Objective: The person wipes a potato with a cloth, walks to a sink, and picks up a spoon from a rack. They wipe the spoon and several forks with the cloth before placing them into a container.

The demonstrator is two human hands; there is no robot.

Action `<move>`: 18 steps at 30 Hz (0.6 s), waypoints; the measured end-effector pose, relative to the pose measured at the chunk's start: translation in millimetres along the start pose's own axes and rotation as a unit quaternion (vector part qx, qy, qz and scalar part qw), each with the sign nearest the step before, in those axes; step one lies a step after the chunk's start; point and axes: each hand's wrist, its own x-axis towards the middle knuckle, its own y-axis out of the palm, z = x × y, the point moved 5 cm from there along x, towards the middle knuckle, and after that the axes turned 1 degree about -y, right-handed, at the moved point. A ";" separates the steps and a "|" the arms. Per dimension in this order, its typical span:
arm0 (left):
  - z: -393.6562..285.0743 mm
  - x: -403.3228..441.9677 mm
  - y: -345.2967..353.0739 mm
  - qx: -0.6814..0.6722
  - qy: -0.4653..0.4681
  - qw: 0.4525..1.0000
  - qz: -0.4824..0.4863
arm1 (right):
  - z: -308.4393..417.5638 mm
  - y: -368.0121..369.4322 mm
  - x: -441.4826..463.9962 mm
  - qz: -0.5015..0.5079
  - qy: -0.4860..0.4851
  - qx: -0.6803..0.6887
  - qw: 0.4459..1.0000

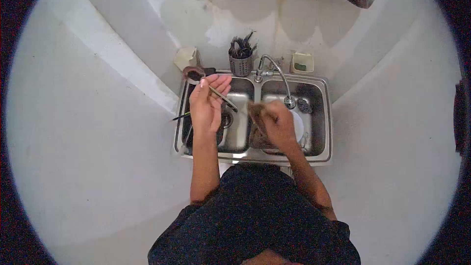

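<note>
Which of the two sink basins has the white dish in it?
The right basin, under the spout: the white dish lies there, partly hidden by the right hand. The left basin shows none.

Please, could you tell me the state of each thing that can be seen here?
Ladle: tilted, held in the left hand.
Brown cloth: gripped in the right hand, blurred.
Cutlery cup: upright, filled.
Tap: bent over the right basin; running or off, cannot tell.
Plate: in that basin, partly hidden.
White box: open-topped, something green inside.
</note>
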 end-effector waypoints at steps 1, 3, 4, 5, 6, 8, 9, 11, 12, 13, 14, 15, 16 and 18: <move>4.3 -1.6 1.9 -0.005 -0.025 1.000 0.013 | -5.4 -1.3 2.5 -0.016 0.053 0.053 0.997; 14.7 -5.0 11.2 -0.010 -0.066 0.997 0.036 | -8.7 -6.1 6.3 -0.054 0.161 0.157 0.973; 20.9 -8.1 18.0 -0.009 -0.083 0.996 0.044 | -3.4 -3.1 9.1 -0.055 0.172 0.218 0.959; 27.2 -10.8 23.6 -0.009 -0.099 0.994 0.053 | 0.3 4.1 8.5 -0.030 0.167 0.213 0.962; 32.3 -10.3 28.8 0.001 -0.081 0.992 0.097 | 4.3 12.1 6.8 -0.005 0.161 0.209 0.965; 41.9 -10.6 30.3 0.026 -0.109 0.991 0.072 | 21.1 18.8 5.0 0.048 0.136 0.142 0.979; 44.2 -11.2 31.9 0.040 -0.122 0.990 0.059 | 20.5 19.4 5.4 0.064 0.154 0.134 0.977; 48.0 -11.8 30.1 0.056 -0.120 0.989 0.062 | 17.3 21.5 6.3 0.099 0.187 0.118 0.970; 48.3 -13.2 30.2 0.059 -0.124 0.988 0.064 | 13.3 22.2 5.9 0.080 0.192 0.154 0.966; 49.5 -14.7 30.9 0.061 -0.128 0.988 0.066 | 6.4 23.9 4.7 0.060 0.198 0.189 0.960; 51.4 -16.6 32.8 0.067 -0.134 0.986 0.070 | 2.0 24.0 4.1 0.040 0.203 0.223 0.953; 53.3 -19.4 35.3 0.074 -0.141 0.985 0.073 | 2.9 22.9 4.5 0.034 0.199 0.230 0.952; 55.5 -22.0 37.3 0.080 -0.146 0.983 0.076 | 4.6 22.0 5.1 0.029 0.195 0.237 0.951; 59.2 -26.1 40.5 0.082 -0.141 0.984 0.074 | 6.0 22.3 6.5 0.005 0.186 0.265 0.946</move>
